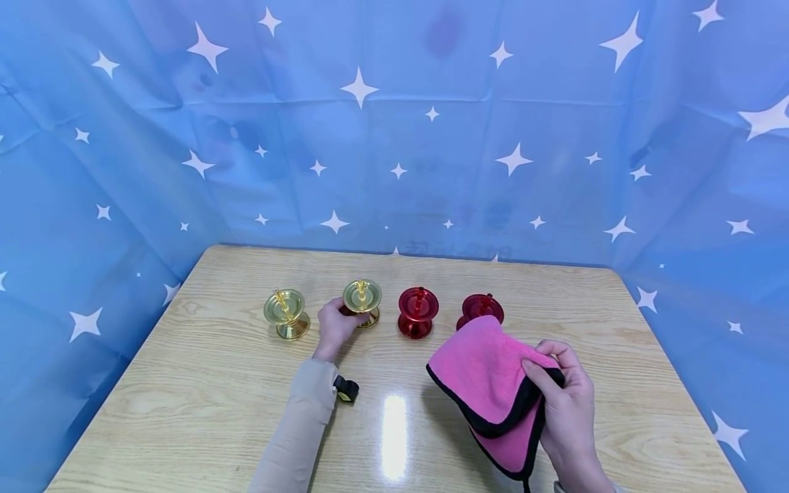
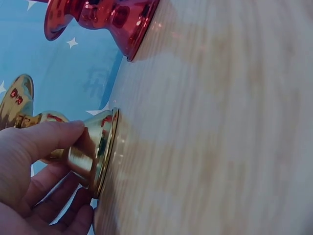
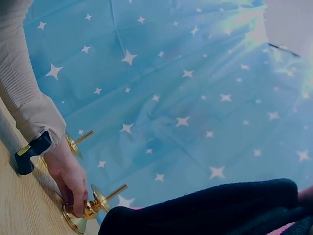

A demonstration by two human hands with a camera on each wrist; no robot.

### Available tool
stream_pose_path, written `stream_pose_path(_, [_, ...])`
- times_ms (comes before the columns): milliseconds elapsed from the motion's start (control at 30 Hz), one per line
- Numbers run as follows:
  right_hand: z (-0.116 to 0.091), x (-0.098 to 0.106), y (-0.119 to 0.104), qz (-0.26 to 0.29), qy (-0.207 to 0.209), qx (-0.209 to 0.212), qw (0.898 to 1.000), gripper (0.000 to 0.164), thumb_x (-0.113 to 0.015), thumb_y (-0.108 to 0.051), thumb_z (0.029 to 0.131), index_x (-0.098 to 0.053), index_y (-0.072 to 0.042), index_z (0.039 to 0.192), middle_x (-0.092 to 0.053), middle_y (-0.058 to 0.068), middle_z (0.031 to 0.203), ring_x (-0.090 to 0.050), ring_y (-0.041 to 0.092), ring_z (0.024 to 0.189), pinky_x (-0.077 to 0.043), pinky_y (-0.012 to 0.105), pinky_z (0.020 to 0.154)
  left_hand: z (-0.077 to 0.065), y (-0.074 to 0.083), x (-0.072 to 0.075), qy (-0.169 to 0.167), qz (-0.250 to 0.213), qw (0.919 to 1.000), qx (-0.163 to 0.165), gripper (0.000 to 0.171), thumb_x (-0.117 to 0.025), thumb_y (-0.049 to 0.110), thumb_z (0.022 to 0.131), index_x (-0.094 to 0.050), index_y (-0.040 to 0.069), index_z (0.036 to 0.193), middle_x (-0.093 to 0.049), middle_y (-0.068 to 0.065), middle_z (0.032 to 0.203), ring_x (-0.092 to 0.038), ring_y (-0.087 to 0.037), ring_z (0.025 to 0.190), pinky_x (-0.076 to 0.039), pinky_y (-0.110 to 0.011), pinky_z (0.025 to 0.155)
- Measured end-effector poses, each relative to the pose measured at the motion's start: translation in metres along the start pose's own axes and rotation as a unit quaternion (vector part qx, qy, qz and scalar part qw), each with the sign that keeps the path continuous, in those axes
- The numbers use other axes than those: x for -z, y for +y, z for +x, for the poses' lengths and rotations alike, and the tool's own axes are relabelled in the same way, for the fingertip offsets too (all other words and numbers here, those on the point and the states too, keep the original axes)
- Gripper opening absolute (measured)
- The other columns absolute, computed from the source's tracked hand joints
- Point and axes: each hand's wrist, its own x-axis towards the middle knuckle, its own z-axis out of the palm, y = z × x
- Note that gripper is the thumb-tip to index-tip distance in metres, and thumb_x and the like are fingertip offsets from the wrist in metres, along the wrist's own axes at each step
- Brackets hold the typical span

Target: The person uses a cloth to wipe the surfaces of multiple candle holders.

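Note:
My left hand (image 1: pixel 335 324) grips a gold candle holder (image 1: pixel 362 296) low around its stem and foot, with the base at the tabletop. In the left wrist view, the thumb lies along the polished gold candle holder (image 2: pixel 93 152) and the other fingers curl behind it. A pink towel (image 1: pixel 477 366) with black edging hangs folded from my right hand (image 1: pixel 568 404), pinched between thumb and fingers at one corner. Its far corner overlaps a red candle holder (image 1: pixel 481 306) in the head view. The right wrist view shows the towel's dark side (image 3: pixel 205 205) at the bottom.
Another gold candle holder (image 1: pixel 285 308) stands left of my left hand. A red candle holder (image 1: pixel 417 306) stands between the gripped one and the partly covered red one. The wooden table (image 1: pixel 185 397) ends at a blue star-patterned curtain (image 1: pixel 407 137) behind and at both sides.

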Motion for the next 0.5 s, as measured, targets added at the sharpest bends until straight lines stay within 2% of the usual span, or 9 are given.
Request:
stream_pose_path(233, [0.000,-0.001,0.000,-0.003,0.007,-0.007,1.000,0.020,-0.051,0.017,0.086,-0.055,-0.003,0.089,-0.064,0.003,0.075,-0.059,0.008,0.062,-0.049,0.020,0.051,-0.002,-0.001,0.005,-0.016,-0.009,0.9997,0.015,0.035,-0.082,0.007,0.066,-0.068,-0.003,0.096,-0.068,-0.017,0.093,-0.063,-0.030,0.089,-0.050,-0.040,0.081])
stream_pose_path(500, [0.000,0.001,0.000,0.001,0.008,-0.005,1.000,0.021,-0.050,0.017,0.086,-0.055,-0.003,0.089,-0.064,0.003,0.075,-0.060,0.008,0.062,-0.049,0.020,0.051,-0.011,0.008,0.016,-0.027,-0.037,0.9978,0.049,0.027,-0.075,0.001,0.071,-0.066,-0.007,0.095,-0.066,-0.020,0.094,-0.061,-0.030,0.089,-0.050,-0.039,0.080])
